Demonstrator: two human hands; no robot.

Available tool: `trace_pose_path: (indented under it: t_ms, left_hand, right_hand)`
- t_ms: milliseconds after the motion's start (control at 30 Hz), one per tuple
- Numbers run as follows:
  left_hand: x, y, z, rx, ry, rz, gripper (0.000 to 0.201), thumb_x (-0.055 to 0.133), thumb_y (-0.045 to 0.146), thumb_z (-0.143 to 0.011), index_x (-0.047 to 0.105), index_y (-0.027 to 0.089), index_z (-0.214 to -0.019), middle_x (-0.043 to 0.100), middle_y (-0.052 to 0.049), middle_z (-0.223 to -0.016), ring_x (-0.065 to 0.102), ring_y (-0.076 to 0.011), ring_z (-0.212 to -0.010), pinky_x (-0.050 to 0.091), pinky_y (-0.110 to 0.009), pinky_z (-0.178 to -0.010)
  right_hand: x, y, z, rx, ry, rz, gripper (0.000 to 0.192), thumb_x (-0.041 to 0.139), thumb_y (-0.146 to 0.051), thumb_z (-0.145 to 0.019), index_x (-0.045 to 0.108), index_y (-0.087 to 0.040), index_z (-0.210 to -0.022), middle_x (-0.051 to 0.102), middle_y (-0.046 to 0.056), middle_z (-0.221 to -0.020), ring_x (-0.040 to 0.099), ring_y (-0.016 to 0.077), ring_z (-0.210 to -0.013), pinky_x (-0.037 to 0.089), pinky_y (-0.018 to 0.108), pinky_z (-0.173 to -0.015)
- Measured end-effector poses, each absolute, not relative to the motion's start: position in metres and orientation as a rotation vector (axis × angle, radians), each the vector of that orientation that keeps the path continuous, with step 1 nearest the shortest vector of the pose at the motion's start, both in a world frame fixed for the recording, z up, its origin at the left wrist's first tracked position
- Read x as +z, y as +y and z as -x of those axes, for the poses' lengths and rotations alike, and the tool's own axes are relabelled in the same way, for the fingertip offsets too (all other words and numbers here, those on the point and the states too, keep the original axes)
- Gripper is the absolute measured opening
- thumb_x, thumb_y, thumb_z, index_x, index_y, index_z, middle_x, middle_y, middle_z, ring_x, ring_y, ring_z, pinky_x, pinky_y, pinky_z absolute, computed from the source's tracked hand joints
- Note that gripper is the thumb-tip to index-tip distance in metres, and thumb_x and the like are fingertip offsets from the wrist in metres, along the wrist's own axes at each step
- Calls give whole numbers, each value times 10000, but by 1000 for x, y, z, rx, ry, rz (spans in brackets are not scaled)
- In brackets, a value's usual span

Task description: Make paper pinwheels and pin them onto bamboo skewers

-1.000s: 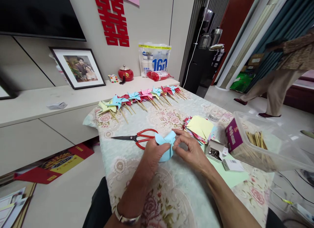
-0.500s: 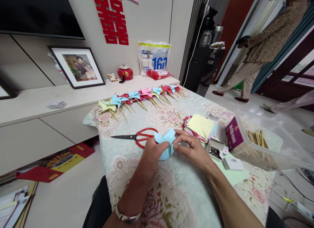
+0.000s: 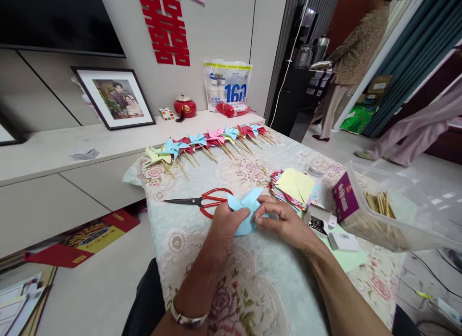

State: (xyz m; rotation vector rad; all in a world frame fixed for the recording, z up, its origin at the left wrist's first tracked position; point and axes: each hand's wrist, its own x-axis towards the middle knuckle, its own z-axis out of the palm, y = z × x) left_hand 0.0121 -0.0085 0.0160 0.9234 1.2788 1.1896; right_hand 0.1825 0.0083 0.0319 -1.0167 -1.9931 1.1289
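Note:
A light-blue paper pinwheel, partly folded, is held over the flowered tablecloth. My left hand grips it from the left, thumb pressed on its middle. On its right side, my right hand pinches the paper between thumb and forefinger; the fingertips partly hide that edge. Red-handled scissors lie open-bladed just beyond my left hand, points to the left. To the right of my right hand is a stack of cut paper squares, yellow on top. Beside it stands a small box of metal pins.
Finished pinwheels on sticks line the far table edge. A clear plastic bin with wooden sticks stands at right, near a small white box and a clear tape roll. Two people are on the floor beyond.
My hands stay on the blue pinwheel, with its upper blade shifted slightly up and right. In the background, one person has moved left toward the black cabinet, and another shows more at right.

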Motion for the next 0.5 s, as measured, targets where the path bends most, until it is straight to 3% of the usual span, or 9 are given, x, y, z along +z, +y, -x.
trace_pose_path:
  t_ms: [233, 500]
  left_hand:
    - [14, -7, -12, 1185, 1304, -951, 157, 642, 274, -586, 519, 177, -576, 438, 47, -547, 373, -100, -529, 314, -236, -499]
    - [15, -8, -10, 1180, 1271, -944, 170, 658, 298, -591, 545, 171, -604, 468, 42, -557, 390, -107, -542, 342, -242, -513]
  right_hand:
    - [36, 10, -184, 1174, -2051, 851, 220, 640, -414, -906, 754, -228, -876, 614, 36, -963, 572, 211, -944, 400, 355, -891]
    - [34, 11, -187, 1168, -2112, 855, 225, 646, -420, -906, 752, -228, -857, 599, 54, -1000, 557, 236, -1025, 393, 401, -951]
